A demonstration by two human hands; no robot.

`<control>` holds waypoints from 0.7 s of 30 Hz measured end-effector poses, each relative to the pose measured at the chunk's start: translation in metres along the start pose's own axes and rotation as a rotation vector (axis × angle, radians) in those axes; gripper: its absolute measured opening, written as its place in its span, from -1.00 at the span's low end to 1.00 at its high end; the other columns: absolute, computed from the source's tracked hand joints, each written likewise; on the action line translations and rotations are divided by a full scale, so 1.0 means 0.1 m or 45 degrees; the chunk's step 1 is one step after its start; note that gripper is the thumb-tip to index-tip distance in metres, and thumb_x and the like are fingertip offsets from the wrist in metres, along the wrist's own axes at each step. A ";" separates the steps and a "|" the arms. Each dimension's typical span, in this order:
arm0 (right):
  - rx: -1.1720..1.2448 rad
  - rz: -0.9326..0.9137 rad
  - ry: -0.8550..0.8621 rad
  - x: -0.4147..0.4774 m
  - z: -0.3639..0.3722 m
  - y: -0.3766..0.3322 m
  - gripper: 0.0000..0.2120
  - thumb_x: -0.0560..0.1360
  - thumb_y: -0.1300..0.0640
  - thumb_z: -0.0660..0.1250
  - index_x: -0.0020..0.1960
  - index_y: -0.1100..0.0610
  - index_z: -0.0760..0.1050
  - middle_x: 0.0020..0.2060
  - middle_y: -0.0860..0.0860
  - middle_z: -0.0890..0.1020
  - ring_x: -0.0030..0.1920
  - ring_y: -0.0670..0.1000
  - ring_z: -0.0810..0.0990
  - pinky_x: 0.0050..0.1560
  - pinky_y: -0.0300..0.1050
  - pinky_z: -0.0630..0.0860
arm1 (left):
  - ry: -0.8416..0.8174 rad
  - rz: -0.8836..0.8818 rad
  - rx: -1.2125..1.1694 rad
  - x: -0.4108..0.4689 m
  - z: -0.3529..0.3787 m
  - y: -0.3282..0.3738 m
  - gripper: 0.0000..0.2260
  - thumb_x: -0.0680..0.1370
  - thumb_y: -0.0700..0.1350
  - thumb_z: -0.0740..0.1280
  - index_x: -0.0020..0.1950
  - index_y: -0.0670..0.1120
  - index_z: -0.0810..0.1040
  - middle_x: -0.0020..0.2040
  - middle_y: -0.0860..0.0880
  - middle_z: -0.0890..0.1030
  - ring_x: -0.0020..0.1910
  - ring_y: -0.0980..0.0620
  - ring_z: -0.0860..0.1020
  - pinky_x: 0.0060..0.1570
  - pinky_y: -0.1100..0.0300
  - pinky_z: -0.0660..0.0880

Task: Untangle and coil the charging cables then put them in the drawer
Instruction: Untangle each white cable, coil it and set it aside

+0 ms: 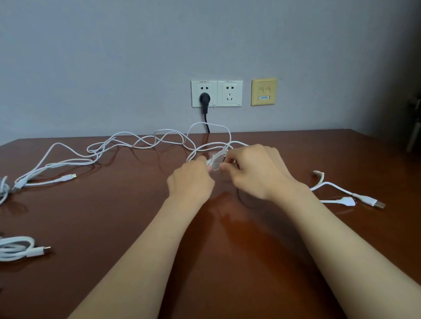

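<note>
Two hands, left hand and right hand, fingers curled, pinching white cable knot at middle of table. Loops trailing left along far edge. Coiled cable at left edge; short cable near right.

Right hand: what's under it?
At its fingertips a wrapped bit of white cable shows, pinched between the right hand and left hand. More loops emerge behind it onto the table. Anything beneath the palm is covered.

small print on wall sockets, yellow plate label, both illegible
</note>
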State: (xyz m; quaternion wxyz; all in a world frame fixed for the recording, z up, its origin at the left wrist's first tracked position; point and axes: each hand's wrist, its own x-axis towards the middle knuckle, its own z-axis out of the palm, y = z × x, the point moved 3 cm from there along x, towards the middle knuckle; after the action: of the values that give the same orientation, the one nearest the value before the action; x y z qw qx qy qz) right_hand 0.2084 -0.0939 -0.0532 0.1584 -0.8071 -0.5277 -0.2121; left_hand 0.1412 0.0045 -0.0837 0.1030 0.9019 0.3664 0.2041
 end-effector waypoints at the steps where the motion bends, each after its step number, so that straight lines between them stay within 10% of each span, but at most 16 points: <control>1: 0.004 -0.009 0.013 0.00 0.00 0.01 -0.75 0.57 -0.05 0.16 0.00 0.06 0.54 -0.04 0.01 0.62 0.03 0.11 0.52 -0.20 -0.11 0.26 | 0.000 0.035 0.049 -0.01 0.00 0.00 -0.85 0.60 -0.14 0.12 0.13 -0.07 0.40 0.18 -0.13 0.51 0.16 -0.22 0.47 -0.10 0.10 0.26; 11: 0.817 0.443 0.162 -0.03 0.03 0.45 -0.81 0.25 -0.02 0.54 -0.32 0.03 0.56 -0.40 -0.10 0.57 -0.30 -0.07 0.52 -0.18 -0.11 0.43 | -0.138 0.666 -0.166 -0.03 0.08 0.10 -0.68 0.56 -0.28 0.14 0.22 0.04 0.44 -0.11 0.16 0.37 0.17 0.10 0.49 -0.12 0.19 0.34; 17: 1.559 0.590 0.014 -0.03 0.10 0.58 -0.81 0.47 0.35 0.32 -0.26 0.15 0.57 -0.50 -0.05 0.60 -0.51 -0.14 0.51 -0.46 -0.34 0.46 | -0.103 0.656 -0.714 -0.03 0.09 0.15 -0.73 0.55 -0.37 0.11 0.07 -0.11 0.52 -0.24 0.19 0.41 -0.20 0.39 0.43 -0.08 0.34 0.36; 21: 1.574 0.629 -0.049 -0.03 0.18 0.59 -0.78 0.52 0.32 0.24 -0.28 0.23 0.51 -0.47 0.14 0.40 -0.62 -0.16 0.23 -0.63 -0.36 0.13 | 0.010 0.542 -0.874 -0.01 0.01 0.19 -0.67 0.59 -0.32 0.11 -0.23 0.08 0.38 -0.33 0.13 0.39 -0.29 0.21 0.38 -0.26 0.48 0.27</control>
State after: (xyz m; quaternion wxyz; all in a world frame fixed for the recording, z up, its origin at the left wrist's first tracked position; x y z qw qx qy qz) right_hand 0.2646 -0.1108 -0.0725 0.6266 -0.6685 -0.3546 0.1865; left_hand 0.1528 -0.0093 -0.0786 0.3523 0.8701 0.0823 0.3348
